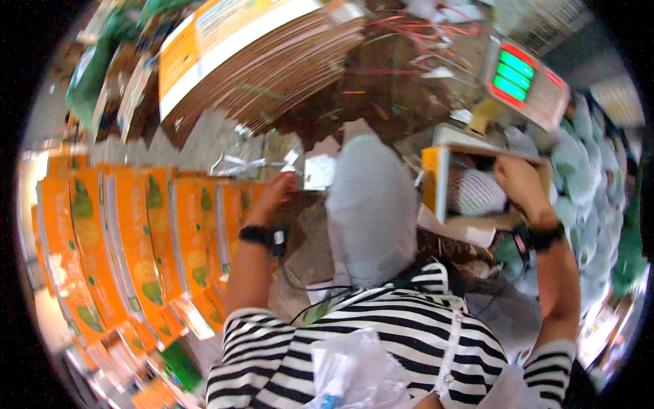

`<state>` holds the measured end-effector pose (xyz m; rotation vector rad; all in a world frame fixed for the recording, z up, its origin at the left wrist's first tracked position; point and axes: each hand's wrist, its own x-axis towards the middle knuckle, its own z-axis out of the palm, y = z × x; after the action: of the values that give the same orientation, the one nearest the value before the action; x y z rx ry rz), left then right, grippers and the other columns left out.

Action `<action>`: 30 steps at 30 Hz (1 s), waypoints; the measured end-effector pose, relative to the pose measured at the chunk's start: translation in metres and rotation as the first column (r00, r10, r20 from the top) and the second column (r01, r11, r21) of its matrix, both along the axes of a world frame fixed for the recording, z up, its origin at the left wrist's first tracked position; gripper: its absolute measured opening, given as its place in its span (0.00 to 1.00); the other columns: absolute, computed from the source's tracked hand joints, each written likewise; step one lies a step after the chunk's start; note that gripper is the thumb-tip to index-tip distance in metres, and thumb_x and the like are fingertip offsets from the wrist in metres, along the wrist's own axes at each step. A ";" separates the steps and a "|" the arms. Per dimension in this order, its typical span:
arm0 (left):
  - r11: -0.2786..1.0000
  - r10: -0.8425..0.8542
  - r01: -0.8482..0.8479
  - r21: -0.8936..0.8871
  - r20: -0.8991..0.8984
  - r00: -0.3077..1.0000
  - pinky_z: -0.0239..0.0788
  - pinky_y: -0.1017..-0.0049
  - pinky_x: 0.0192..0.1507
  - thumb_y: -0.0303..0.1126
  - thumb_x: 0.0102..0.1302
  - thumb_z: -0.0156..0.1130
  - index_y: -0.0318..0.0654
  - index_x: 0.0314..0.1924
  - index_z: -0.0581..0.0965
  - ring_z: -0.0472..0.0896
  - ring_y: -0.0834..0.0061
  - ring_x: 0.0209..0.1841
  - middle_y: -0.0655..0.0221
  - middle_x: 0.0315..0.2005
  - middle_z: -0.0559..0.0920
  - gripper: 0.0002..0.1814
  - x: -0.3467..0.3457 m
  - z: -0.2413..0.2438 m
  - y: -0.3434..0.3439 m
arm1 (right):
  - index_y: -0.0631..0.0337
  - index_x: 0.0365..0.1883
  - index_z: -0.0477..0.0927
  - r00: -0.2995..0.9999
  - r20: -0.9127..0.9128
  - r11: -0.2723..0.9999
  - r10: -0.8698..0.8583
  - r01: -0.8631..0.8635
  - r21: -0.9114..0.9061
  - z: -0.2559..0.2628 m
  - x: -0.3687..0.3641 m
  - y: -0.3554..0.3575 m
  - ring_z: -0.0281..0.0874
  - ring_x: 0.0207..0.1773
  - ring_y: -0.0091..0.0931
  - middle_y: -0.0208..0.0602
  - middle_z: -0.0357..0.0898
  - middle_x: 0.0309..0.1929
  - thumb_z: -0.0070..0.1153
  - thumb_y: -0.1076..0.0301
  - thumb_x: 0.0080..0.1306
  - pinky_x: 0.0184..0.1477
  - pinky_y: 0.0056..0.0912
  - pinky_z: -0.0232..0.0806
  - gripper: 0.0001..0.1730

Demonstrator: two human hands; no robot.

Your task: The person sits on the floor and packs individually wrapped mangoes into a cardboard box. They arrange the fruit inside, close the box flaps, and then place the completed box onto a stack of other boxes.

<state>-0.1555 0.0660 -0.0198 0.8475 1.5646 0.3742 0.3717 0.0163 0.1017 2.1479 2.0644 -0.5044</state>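
Note:
My left hand (281,190) is lifted beside a row of orange cartons, its fingers blurred near a small white scrap; whether it grips the scrap is unclear. On the right, my right hand (516,179) rests at the rim of an open carton (435,176) with an orange and white side. Inside that carton lies an item in white foam netting (477,191). Its fingers are bent, and their tips are hidden. Between my arms is a large rounded grey-white shape (375,204), close to the camera.
Orange printed cartons (127,245) line the left. A stack of flattened cardboard (265,66) stands ahead. A digital scale with a lit display (529,84) is at upper right, above many net-wrapped items (577,168). Pink strapping (429,28) and scraps litter the floor.

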 end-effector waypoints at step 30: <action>0.830 0.387 -0.145 0.538 -0.370 0.845 0.64 0.72 0.26 0.46 0.66 0.47 0.30 0.33 0.74 0.73 0.74 0.26 0.67 0.22 0.77 0.22 -0.016 -0.119 0.028 | 0.58 0.37 0.77 0.995 -0.077 0.887 0.056 -0.014 0.461 0.044 0.028 -0.111 0.74 0.41 0.35 0.36 0.77 0.37 0.56 0.61 0.55 0.45 0.33 0.65 0.14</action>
<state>-0.1719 0.0941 -0.1384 1.1668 2.0997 0.8611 0.3996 -0.0950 0.1454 2.3557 2.4712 -0.1046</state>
